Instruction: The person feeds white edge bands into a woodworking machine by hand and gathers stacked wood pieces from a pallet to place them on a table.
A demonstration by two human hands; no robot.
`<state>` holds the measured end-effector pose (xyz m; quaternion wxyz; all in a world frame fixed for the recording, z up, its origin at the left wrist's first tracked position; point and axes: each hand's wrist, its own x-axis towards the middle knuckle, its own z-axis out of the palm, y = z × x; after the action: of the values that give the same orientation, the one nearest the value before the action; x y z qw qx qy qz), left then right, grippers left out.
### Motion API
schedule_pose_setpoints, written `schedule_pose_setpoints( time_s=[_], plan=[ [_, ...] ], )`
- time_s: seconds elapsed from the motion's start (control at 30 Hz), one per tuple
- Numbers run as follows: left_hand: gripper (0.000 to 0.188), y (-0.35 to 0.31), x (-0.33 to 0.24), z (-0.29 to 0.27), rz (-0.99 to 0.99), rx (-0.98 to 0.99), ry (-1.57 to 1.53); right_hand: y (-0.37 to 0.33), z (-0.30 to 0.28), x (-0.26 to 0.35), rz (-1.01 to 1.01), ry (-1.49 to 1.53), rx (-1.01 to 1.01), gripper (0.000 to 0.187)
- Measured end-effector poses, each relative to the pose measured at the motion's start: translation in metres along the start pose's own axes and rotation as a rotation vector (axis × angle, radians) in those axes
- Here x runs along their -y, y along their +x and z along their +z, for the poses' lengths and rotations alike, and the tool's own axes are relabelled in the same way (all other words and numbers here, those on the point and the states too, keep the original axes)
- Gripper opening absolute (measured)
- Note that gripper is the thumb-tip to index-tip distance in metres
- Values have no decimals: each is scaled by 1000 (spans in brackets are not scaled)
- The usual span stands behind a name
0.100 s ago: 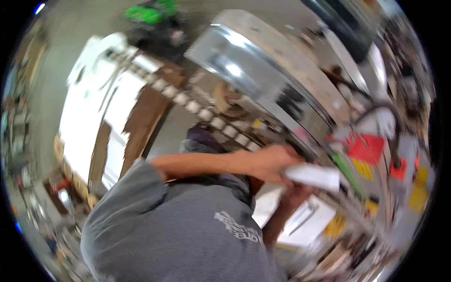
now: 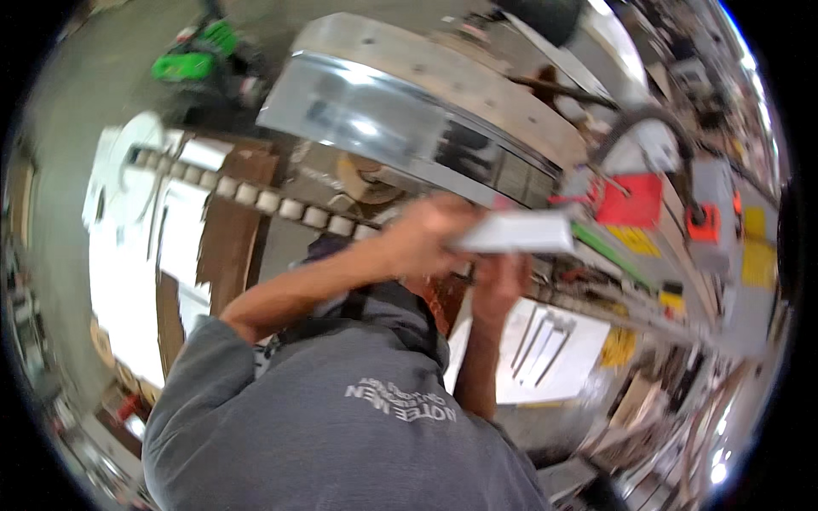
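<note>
A short white rectangular piece (image 2: pixel 520 232), flat-sided and blurred by motion, is held up in front of me at the machine. My left hand (image 2: pixel 434 228) has its fingers closed round the near left end. Beneath the piece, my right hand (image 2: pixel 499 288) is raised with its fingers closed against the underside; its fingertips are partly hidden. Just beyond both hands runs a machine with a shiny metal front (image 2: pixel 358 119) and a beige top (image 2: pixel 426 68).
A row of white rollers (image 2: pixel 268 203) reaches out left, near white panels (image 2: pixel 119 255) and a brown board (image 2: pixel 239 213). On the right are a red block (image 2: pixel 629 200) and a white board (image 2: pixel 554 358) bearing thin strips. A green machine (image 2: pixel 183 66) stands at far left.
The view has shifted, so the machine and rollers sit further left. Both hands and the white piece appear higher and further left, and the piece looks more level.
</note>
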<state>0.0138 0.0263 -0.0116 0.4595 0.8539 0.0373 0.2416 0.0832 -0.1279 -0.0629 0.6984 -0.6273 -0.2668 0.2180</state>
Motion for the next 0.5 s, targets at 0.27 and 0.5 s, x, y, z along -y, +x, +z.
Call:
schedule_pose_setpoints(
  time_s=[0.27,0.5],
  plan=[
    [59,63,86,-52,120,13,267,64,37,7,305,289,-136,54],
    [58,86,110,-57,230,-111,430,99,70,-23,271,470,-247,70]
  ],
)
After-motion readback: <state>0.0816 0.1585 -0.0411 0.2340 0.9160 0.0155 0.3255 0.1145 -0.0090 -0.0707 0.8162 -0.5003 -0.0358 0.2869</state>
